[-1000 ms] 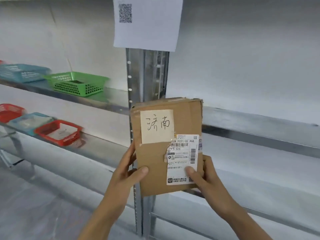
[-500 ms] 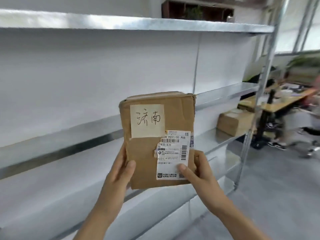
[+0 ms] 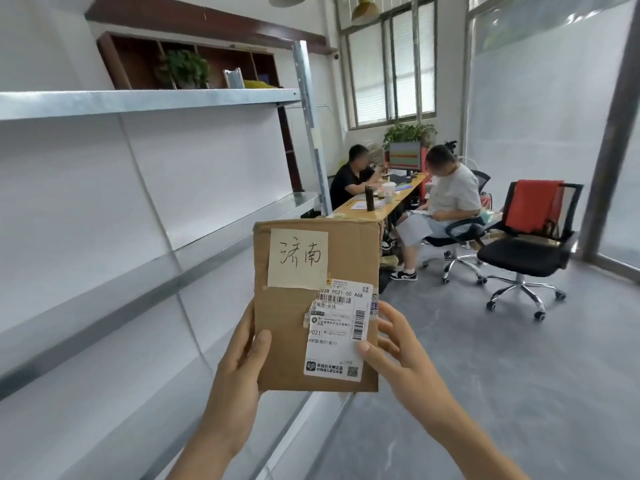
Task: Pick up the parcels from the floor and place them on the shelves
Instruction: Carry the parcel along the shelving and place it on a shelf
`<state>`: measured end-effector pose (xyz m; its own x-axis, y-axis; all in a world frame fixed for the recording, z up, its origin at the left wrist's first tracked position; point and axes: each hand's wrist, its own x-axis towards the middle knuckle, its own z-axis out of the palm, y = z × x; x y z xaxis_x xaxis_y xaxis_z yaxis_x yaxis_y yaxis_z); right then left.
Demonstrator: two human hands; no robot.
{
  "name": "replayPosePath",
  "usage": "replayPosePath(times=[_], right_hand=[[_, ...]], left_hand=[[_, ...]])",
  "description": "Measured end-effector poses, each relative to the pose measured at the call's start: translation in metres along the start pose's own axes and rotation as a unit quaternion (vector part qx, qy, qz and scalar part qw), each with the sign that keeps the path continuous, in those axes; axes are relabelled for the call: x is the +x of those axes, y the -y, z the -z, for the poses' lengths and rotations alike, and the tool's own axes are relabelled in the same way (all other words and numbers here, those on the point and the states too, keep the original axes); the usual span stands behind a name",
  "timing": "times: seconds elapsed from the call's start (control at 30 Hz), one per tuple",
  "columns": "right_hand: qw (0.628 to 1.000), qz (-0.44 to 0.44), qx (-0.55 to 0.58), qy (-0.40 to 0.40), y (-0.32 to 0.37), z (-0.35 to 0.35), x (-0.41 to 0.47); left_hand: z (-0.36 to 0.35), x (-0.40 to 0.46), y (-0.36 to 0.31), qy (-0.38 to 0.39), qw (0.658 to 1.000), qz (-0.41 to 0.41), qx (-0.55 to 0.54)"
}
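I hold a flat brown cardboard parcel (image 3: pixel 284 317) upright in front of me, with a cream handwritten note and a white shipping label on its face. My left hand (image 3: pixel 242 365) grips its lower left edge, thumb on the front. My right hand (image 3: pixel 398 355) grips the lower right edge, thumb on the label. The metal shelves (image 3: pixel 145 102) run along my left, with bare boards at several heights.
Two people sit at a wooden desk (image 3: pixel 377 202) beyond the shelf end. A black office chair (image 3: pixel 526 254) with a red cloth over its back stands on the grey floor to the right. A frosted glass partition (image 3: pixel 540 116) lines the right side.
My view has swung right along the shelving, from the baskets and shelf post to the shelf end and the office area. Both hands keep the same grip on the parcel.
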<state>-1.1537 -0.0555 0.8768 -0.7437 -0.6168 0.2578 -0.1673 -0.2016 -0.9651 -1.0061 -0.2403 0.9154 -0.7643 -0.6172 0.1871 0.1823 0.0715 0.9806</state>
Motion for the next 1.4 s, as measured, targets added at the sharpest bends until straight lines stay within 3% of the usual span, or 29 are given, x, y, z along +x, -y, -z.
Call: replayPosePath(times=[0.23,0.47,0.8,0.93,1.07,1.23,1.4], right_hand=[[0.998,0.019,-0.036,-0.046,-0.026,0.058,0.089],[0.996,0.031,-0.054,-0.065,-0.031,0.068,0.236],[0.999,0.037,-0.030,0.009,0.010,0.076,0.417],[0.997,0.072,0.025,0.017,0.015,0.065,0.496],[0.991,0.065,0.109,0.039,0.011,0.042,0.578],[0.987,0.007,0.111,0.115,0.000,0.004,0.669],[0.992,-0.028,0.065,0.102,-0.031,-0.026,0.733]], left_hand=[[-0.048,0.115,0.036,0.035,0.999,0.037,-0.020],[-0.043,0.261,0.046,0.062,0.998,0.017,-0.012],[-0.001,0.409,-0.002,0.052,0.989,-0.028,0.135],[0.012,0.454,-0.031,0.000,0.983,-0.086,0.165],[0.020,0.503,-0.052,-0.112,0.969,-0.116,0.186],[0.016,0.565,-0.056,-0.245,0.945,-0.070,0.207],[0.023,0.615,-0.038,-0.305,0.920,-0.010,0.247]])
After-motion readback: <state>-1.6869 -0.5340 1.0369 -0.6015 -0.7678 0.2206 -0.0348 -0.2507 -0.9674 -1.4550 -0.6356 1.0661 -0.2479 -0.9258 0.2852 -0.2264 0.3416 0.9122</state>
